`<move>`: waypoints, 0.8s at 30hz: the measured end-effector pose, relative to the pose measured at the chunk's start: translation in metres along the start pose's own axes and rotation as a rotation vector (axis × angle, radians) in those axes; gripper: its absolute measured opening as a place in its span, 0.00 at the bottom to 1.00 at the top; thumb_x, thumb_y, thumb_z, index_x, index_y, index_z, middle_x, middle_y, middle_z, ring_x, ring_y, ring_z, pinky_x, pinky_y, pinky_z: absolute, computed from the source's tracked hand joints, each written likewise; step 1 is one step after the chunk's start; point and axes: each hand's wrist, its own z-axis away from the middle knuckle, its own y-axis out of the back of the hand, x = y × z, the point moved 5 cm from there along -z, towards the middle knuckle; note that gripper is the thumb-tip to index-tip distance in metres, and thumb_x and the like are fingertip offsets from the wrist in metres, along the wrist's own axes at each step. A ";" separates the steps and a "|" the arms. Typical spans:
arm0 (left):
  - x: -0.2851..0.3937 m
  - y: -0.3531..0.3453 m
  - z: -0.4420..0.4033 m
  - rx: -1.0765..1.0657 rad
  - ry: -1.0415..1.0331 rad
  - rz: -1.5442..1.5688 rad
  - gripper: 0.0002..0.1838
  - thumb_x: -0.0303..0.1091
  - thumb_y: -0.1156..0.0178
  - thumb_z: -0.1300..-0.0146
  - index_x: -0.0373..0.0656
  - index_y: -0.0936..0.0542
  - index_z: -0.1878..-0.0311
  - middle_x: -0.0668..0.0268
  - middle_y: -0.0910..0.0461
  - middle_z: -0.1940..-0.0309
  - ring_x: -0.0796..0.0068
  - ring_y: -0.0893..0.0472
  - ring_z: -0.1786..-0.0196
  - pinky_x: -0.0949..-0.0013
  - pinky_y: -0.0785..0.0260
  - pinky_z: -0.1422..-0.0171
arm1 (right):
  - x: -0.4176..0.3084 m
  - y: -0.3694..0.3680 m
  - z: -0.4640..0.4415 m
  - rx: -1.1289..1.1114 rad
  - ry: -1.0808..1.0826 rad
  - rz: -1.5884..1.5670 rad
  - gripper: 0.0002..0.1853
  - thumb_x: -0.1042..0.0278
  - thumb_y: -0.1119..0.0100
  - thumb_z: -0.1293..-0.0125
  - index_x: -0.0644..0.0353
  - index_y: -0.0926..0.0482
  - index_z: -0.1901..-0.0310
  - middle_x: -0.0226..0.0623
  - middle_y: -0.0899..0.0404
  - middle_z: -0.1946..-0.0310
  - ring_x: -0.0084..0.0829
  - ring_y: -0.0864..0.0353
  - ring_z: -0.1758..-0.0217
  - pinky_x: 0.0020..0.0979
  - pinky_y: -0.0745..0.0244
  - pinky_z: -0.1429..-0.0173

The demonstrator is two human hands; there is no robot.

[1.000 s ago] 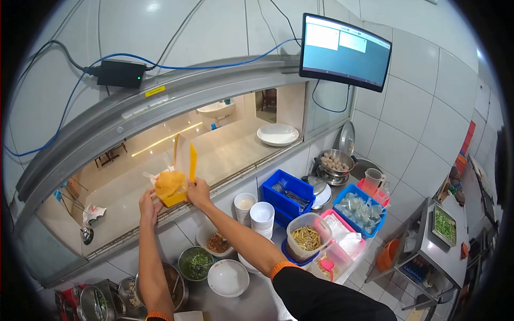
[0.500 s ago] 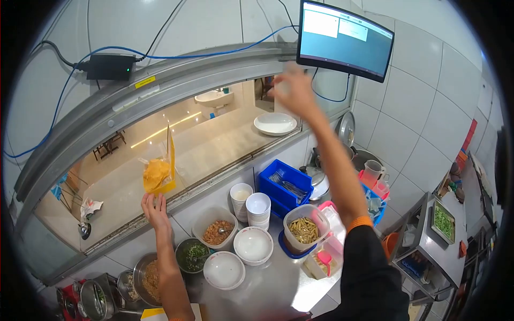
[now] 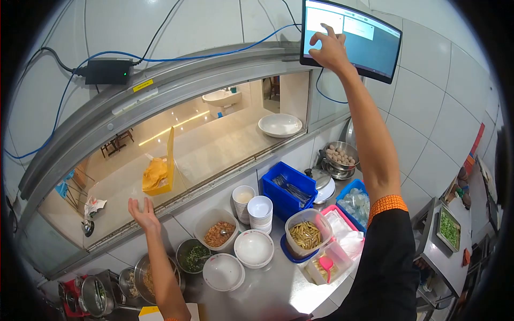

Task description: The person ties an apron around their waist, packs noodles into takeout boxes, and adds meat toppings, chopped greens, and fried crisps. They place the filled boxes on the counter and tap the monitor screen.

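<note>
My right hand (image 3: 330, 49) is raised to the wall-mounted screen (image 3: 369, 53). Its index finger points at a white panel on the display, and the other fingers are partly bent and apart, with nothing held. Whether the fingertip touches the glass I cannot tell. Lower left, my left hand (image 3: 143, 215) is spread and empty just below the yellow box (image 3: 165, 184) on the pass-through counter (image 3: 214, 144). That box stands with its lid up, and an orange-yellow wrapped item (image 3: 155, 173) sits in it.
Below the opening, a steel table (image 3: 262, 299) carries stacked bowls (image 3: 224, 272), white cups (image 3: 260, 208), a blue cutlery bin (image 3: 289, 184) and food tubs (image 3: 304, 235). A white plate (image 3: 280, 125) rests on the counter. Cables (image 3: 225, 49) cross the wall.
My right hand has risen onto the screen with its index finger out. My left hand has drawn slightly down and left from the yellow box, its fingers spread.
</note>
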 end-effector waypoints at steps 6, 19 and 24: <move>0.034 0.034 0.047 -0.033 -0.007 -0.011 0.25 0.40 0.52 0.33 0.43 0.42 0.36 0.58 0.38 0.40 0.53 0.33 0.38 0.58 0.36 0.37 | -0.061 -0.007 0.082 -0.056 0.254 -0.183 0.12 0.72 0.40 0.59 0.54 0.25 0.68 0.44 0.40 0.38 0.55 0.41 0.42 0.49 0.39 0.40; 0.171 0.188 0.261 0.188 -0.073 -0.452 0.16 0.34 0.51 0.33 0.42 0.34 0.44 0.62 0.27 0.51 0.65 0.25 0.49 0.64 0.33 0.47 | -0.245 0.059 0.398 -1.559 0.072 -1.214 0.18 0.77 0.37 0.49 0.60 0.24 0.54 0.35 0.23 0.55 0.26 0.23 0.58 0.24 0.30 0.60; 0.215 0.285 0.328 0.646 -0.253 -0.606 0.15 0.34 0.48 0.35 0.42 0.33 0.47 0.63 0.26 0.55 0.69 0.25 0.52 0.66 0.34 0.49 | -0.317 0.065 0.502 -1.893 -0.039 -1.321 0.17 0.71 0.40 0.41 0.59 0.26 0.49 0.32 0.23 0.55 0.24 0.24 0.57 0.25 0.29 0.58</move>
